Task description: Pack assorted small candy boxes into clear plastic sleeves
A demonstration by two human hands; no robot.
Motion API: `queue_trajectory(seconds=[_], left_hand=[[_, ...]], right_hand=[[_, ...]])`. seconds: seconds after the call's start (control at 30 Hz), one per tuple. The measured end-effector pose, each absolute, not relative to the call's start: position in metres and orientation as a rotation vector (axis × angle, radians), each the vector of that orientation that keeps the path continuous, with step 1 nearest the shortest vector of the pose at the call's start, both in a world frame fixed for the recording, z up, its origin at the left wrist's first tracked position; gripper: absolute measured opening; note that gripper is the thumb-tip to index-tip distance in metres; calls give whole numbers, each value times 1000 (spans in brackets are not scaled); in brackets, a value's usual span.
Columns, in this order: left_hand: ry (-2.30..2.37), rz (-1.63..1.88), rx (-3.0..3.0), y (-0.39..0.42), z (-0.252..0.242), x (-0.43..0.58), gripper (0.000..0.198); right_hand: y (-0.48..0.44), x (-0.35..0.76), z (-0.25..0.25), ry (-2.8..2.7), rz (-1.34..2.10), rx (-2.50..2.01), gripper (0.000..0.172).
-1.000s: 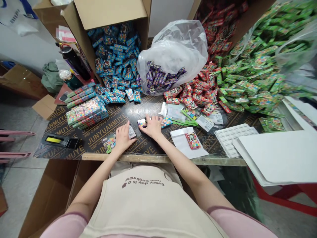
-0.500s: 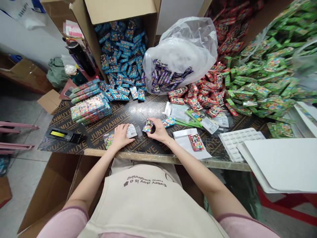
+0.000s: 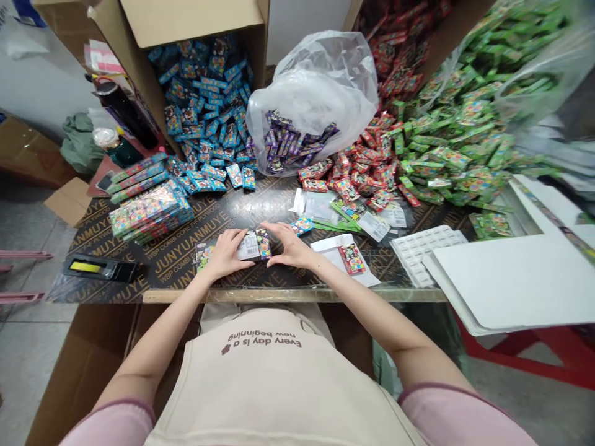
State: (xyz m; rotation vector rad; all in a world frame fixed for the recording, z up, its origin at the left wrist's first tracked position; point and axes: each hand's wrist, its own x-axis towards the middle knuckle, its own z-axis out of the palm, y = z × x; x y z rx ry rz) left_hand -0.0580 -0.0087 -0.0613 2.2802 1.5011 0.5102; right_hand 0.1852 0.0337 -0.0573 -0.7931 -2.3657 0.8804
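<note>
My left hand (image 3: 227, 253) lies across a flat, colourful printed packet (image 3: 203, 253), its thumb on the near edge and its fingers on the far edge. A white barcode label (image 3: 250, 246) shows beside those fingers. At the packet's right end sits a small purple box (image 3: 263, 243). My right hand (image 3: 290, 246) is beside this box, thumb and fingers apart around its right side. A small blue box (image 3: 303, 225) lies just beyond my right hand. To the right, a red box (image 3: 352, 259) rests on a white paper sheet (image 3: 328, 248).
Heaps of blue boxes (image 3: 209, 111), red boxes (image 3: 344, 164) and green boxes (image 3: 455, 148) line the back. A plastic bag (image 3: 320, 93) holds purple ones. Wrapped stacks (image 3: 151, 210) and a tape dispenser (image 3: 100, 267) are left; label sheets (image 3: 425, 251) and white boards (image 3: 506, 279) right.
My right hand has moved the purple box left, against the packet's end, and its fingers have spread. The left hand stays on the packet. The whole view has shifted slightly.
</note>
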Motion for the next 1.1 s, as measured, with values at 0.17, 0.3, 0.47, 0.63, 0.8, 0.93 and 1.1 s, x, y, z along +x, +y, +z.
queue_trajectory(seconds=[0.17,0.3,0.47,0.63,0.8,0.93,1.1], left_hand=[[1558,581,2252,-4,-65,-51,84],[1575,522,2247,-8,-69,-42,85],[1568,327,2302,-19,-80,-32,84],[1581,319,2293,-20,-83,-33,90],[1639,759,2005,-7,-61,-25,70],[1400,1039,1379,7,-38,1,48],[1152,1029,766,7,-24,18,35]], right_hand=[[26,184,-52,-2329,862,-906,82],[79,202,-53,-2179,550,-1279,62],[170,246,-64,-2005,5,-1944,73],[189,261,-60,-2256,119,-1893,35],[150,239,-29,-1671,559,-1515,37],[96,203,-16,-1240,1464,-1209,42],[55,191,-17,-1395,1469,-1116,54]])
